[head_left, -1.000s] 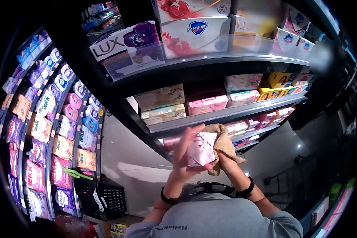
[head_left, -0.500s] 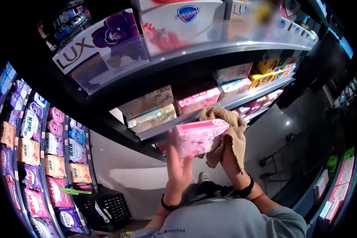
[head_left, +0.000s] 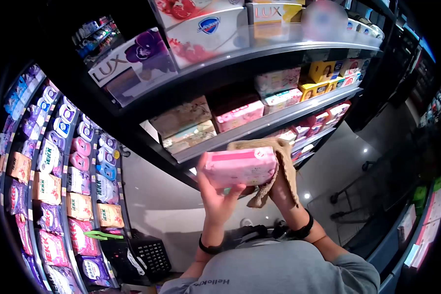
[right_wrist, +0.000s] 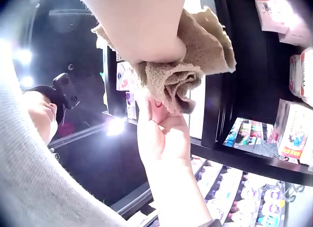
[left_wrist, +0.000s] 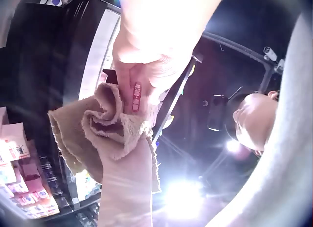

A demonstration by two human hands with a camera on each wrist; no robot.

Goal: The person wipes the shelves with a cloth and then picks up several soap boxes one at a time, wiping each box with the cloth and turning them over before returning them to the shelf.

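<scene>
A pink box between my two hands

The pink box is in the air in front of my body, between my left hand and my right hand. My left hand grips it at its left end: the thumb is near the lower edge, on the side turned to me, and the other fingers go up along the end. In the left wrist view, a small red label with white characters can be seen on the box, just by these fingers.

My right hand is at the other end, and it holds a brown cloth. This cloth lies around the right end of the box and also behind its upper edge, and one corner hangs down beside my wrist. The cloth covers most of my right fingers, so I cannot tell how each of them lies.

Beyond my hands there is a shelf with packed boxes, and among them a pink package. On the upper level stands a purple-and-white LUX box. To the left I see racks with bags and bottles, and a black basket is low beside them.
</scene>
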